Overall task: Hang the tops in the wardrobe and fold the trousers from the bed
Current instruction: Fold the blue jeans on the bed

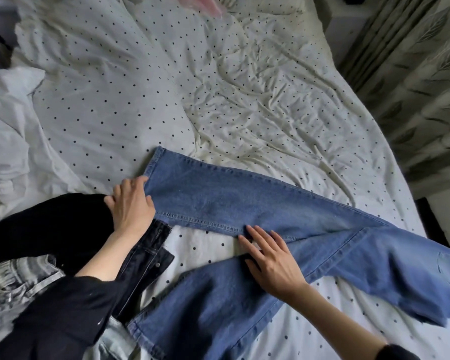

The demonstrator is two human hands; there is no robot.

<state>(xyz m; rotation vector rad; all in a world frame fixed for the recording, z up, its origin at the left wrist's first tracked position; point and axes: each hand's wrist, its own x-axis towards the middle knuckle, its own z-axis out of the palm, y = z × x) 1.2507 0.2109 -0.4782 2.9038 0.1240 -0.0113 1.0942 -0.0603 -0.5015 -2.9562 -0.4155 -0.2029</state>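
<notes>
Blue jeans (244, 198) lie spread on the bed, their legs apart in a V that opens toward the left. My left hand (131, 203) grips the hem end of the far leg, fingers curled over its edge. My right hand (270, 263) rests flat and open on the inner edge of the near leg, close to where the two legs meet. Black trousers (50, 229) lie under my left forearm, with dark denim (151, 258) beside them. Pale grey jeans (13, 279) sit at the lower left.
The bed has a white duvet with black dots (192, 74). A crumpled white garment (5, 141) lies at the left edge. Something pink (205, 3) shows at the top. Patterned curtains (421, 87) hang to the right of the bed.
</notes>
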